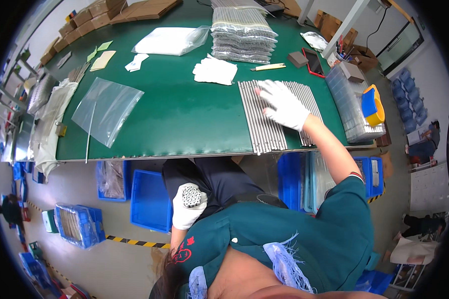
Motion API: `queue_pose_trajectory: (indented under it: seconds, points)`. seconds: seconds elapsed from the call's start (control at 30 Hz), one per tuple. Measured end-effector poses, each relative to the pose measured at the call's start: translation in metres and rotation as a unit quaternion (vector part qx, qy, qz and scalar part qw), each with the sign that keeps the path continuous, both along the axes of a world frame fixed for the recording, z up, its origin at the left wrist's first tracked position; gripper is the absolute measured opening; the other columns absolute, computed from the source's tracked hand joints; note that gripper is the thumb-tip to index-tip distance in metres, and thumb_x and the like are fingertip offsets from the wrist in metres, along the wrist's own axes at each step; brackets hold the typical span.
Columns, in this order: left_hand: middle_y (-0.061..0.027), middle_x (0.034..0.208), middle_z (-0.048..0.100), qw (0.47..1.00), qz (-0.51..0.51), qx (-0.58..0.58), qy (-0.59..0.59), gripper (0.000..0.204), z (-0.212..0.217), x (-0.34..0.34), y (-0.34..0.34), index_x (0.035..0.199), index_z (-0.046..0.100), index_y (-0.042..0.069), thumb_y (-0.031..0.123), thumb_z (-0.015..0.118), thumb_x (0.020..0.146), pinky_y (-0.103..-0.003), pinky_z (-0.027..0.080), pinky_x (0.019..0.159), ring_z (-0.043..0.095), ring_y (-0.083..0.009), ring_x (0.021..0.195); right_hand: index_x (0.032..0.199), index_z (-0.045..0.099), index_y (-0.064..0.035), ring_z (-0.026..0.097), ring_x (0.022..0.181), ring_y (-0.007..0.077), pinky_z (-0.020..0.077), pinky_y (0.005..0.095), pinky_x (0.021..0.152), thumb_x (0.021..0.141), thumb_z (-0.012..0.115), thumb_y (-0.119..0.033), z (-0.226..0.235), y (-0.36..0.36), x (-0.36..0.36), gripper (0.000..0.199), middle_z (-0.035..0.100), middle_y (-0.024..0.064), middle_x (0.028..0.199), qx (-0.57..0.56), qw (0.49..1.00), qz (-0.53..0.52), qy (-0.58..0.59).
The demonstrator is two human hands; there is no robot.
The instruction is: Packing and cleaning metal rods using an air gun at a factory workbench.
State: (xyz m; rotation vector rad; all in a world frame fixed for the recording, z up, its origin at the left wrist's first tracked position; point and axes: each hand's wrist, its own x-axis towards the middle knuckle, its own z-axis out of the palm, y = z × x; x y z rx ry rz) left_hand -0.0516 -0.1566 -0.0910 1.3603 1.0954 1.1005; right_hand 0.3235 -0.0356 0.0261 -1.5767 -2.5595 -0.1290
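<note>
My left hand (185,215), in a white glove, is wrapped round a bundle of thin metal tubes (191,195) in front of the table. Their round ends point up toward me, and the hollow openings show. Flat on a row of long metal rods (259,122) at the table's right side rests my right hand (283,104), gloved in white too. Its fingers are spread over the rods, with some reddish fingertips bare. The rods lie side by side, pointing toward the front edge, and the hand hides part of them.
Stacked bagged rods (243,37), a spare white glove (214,71) and a utility knife (269,67) lie behind the row. A clear plastic bag (108,110) lies left, with one thin rod across it. To the right stands a clear bin (351,107); below, a blue crate (148,202).
</note>
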Motion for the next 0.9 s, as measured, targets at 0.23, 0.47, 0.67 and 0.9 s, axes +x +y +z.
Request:
queue_pose_trajectory:
  seconds: [0.23, 0.47, 0.67, 0.9]
  points:
    - [-0.0023, 0.082, 0.062, 0.999, 0.011, 0.029, 0.022, 0.04, 0.005, 0.003, -0.003, 0.1, 0.057, 0.003, -0.002, 0.078, 0.065, -0.025, 0.052, 0.071, 0.061, -0.0092, 0.074, 0.14, 0.041, -0.0091, 0.03, 0.137, 0.0285, 0.0161, 0.0436, 0.114, 0.092, 0.042, -0.047, -0.019, 0.014, -0.046, 0.061, 0.038, 0.0134, 0.145, -0.034, 0.995, 0.075, -0.058]
    - [-0.002, 0.083, 0.063, 0.998, -0.011, -0.014, -0.052, 0.041, 0.009, 0.0, -0.002, 0.1, 0.057, 0.003, -0.002, 0.078, 0.065, -0.025, 0.052, 0.072, 0.062, -0.0093, 0.074, 0.138, 0.042, -0.0105, 0.031, 0.135, 0.0308, 0.0187, 0.0458, 0.112, 0.09, 0.046, -0.041, -0.024, -0.007, 0.013, 0.057, 0.04, 0.0157, 0.142, -0.012, 0.997, 0.02, -0.073]
    - [-0.0033, 0.082, 0.064, 1.0, -0.004, 0.02, 0.0, 0.041, 0.001, -0.001, 0.002, 0.1, 0.056, 0.003, -0.001, 0.078, 0.065, -0.025, 0.052, 0.072, 0.063, -0.0086, 0.075, 0.142, 0.037, -0.0106, 0.031, 0.136, 0.0335, 0.018, 0.044, 0.114, 0.093, 0.043, -0.036, -0.004, -0.017, 0.007, 0.055, 0.034, 0.0174, 0.145, -0.061, 0.997, -0.043, -0.019]
    - [-0.0042, 0.082, 0.066, 0.999, -0.026, 0.001, -0.026, 0.043, 0.012, 0.001, 0.0, 0.103, 0.056, 0.003, -0.003, 0.077, 0.065, -0.025, 0.053, 0.073, 0.065, -0.0098, 0.077, 0.133, 0.041, -0.0028, 0.043, 0.126, 0.0278, 0.0322, 0.0387, 0.109, 0.099, 0.036, -0.047, -0.016, 0.023, -0.064, 0.056, 0.042, 0.0165, 0.139, -0.288, 0.472, -0.117, 0.825]
